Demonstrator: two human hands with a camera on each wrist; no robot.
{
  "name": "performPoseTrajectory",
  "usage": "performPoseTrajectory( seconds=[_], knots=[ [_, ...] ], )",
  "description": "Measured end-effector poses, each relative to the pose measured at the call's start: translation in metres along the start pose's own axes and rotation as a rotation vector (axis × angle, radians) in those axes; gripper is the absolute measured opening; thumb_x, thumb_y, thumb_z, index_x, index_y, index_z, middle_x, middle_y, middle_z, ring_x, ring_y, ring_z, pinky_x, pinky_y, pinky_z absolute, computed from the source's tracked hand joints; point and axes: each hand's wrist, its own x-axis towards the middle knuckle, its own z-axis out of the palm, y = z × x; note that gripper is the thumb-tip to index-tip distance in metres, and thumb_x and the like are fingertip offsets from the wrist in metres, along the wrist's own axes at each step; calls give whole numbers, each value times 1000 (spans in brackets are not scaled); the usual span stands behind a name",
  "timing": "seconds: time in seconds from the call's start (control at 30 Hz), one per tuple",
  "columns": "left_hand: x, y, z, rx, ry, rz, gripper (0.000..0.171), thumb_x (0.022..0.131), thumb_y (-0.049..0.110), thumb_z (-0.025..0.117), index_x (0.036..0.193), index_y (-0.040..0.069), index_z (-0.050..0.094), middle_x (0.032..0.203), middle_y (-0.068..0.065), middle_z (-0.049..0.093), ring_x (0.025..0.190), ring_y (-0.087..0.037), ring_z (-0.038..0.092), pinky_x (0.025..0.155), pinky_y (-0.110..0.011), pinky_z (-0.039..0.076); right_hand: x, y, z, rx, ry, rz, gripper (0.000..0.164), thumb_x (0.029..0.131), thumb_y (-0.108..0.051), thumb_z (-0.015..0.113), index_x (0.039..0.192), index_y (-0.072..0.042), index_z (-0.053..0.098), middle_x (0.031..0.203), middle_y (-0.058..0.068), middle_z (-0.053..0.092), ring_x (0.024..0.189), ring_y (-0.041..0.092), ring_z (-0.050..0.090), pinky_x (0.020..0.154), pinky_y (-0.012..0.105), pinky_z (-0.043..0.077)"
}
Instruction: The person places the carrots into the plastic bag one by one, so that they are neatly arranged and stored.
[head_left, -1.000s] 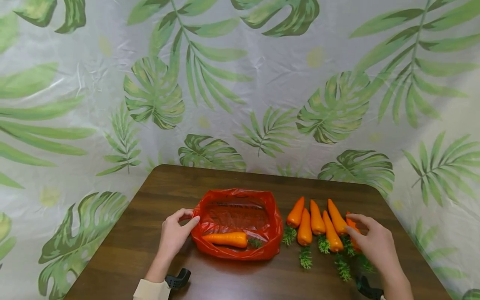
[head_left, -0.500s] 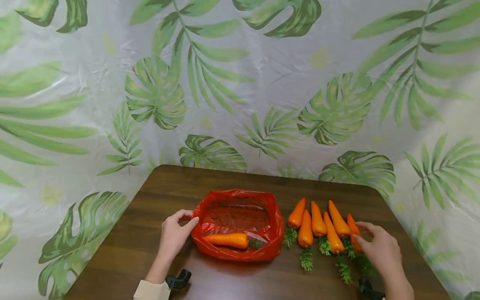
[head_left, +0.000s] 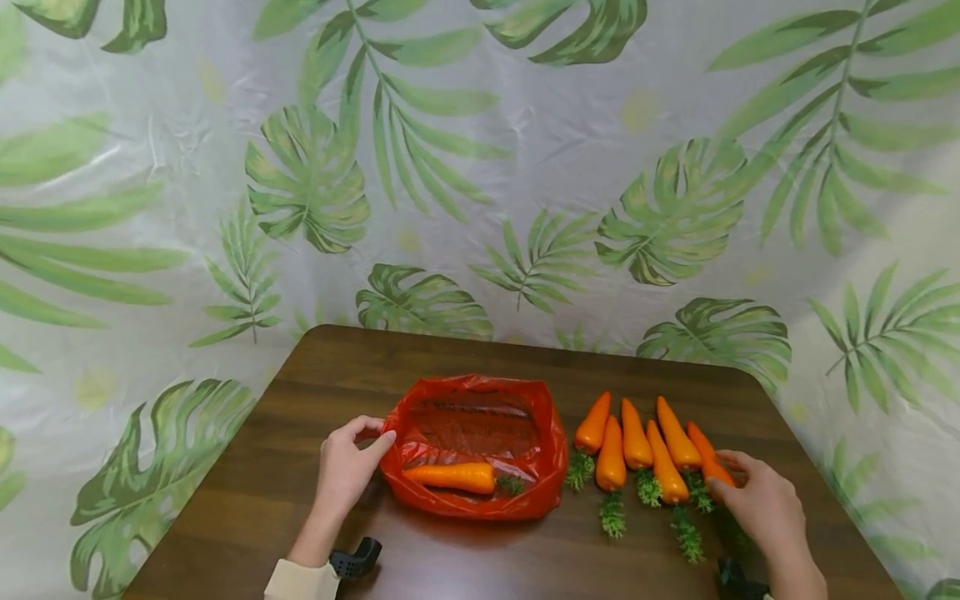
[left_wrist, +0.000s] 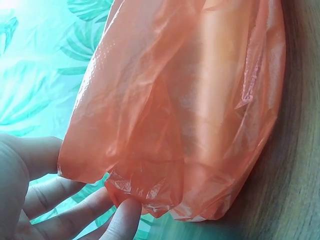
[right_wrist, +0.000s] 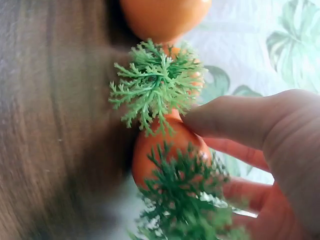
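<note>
A red plastic bag [head_left: 480, 505] stands with its mouth wide open in the middle of the table. One orange carrot [head_left: 453, 477] lies inside it, its leafy top to the right. My left hand [head_left: 342, 467] pinches the bag's left rim between thumb and fingers; the left wrist view shows the thumb [left_wrist: 125, 220] on the film. At the far right of a row of carrots, my right hand [head_left: 768, 500] holds the outermost carrot [head_left: 703, 450] near its thick end. In the right wrist view the thumb presses that carrot [right_wrist: 147, 155], partly hidden behind plastic-looking greenery.
Several other carrots [head_left: 633, 437] lie side by side right of the bag, tips pointing away and green tops [head_left: 612, 517] toward me. A leaf-patterned sheet [head_left: 525, 167] hangs behind the brown wooden table [head_left: 360, 358].
My right hand has shifted slightly right and toward me along the outermost carrot, which has come to lean more to the left. My left hand stays at the bag's rim.
</note>
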Motion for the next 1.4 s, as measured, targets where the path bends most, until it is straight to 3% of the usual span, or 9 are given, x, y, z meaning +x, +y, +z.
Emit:
performPoseTrajectory(
  seconds=[0.4,0.63,0.8,1.03,1.23,1.4],
  knots=[
    [0,1,0,11,-22,-44,13,90,20,78,99,12,75,105,-7,73,105,-28,66,85,-43,58,2,2,-2,-19,-54,89,69,89,-50,72,137,-3,56,120,28,64,73,27,60,51,36,41],
    [-1,0,-1,19,-12,-43,14,90,21,78,100,12,75,106,-8,73,105,-29,66,85,-43,58,2,2,-3,-26,8,76,63,88,-42,74,134,-2,59,121,27,65,73,29,60,52,36,41],
    [-2,-2,-1,17,5,-30,13,89,21,78,98,11,75,105,-9,73,104,-30,66,85,-45,58,1,2,-3,-17,54,82,61,87,-39,76,134,-3,59,112,25,68,68,25,58,51,35,40],
    [-4,-3,-1,23,-7,-46,13,89,22,78,97,12,75,105,-8,73,103,-30,67,83,-43,59,-3,1,-5,10,97,142,61,88,-39,76,137,-7,58,105,24,68,72,30,59,52,38,40],
    [0,-3,-2,29,-7,-38,13,90,21,78,98,12,75,105,-8,73,103,-28,67,84,-42,59,-6,-11,-3,19,183,68,55,86,-36,78,132,-8,63,106,25,68,74,33,61,53,39,39],
    [1,-3,2,31,-7,-48,13,90,23,78,98,13,75,105,-8,73,102,-28,67,84,-42,59,-4,-25,-5,11,205,19,53,85,-32,80,129,-8,65,102,23,70,72,30,61,53,38,39]
  ],
)
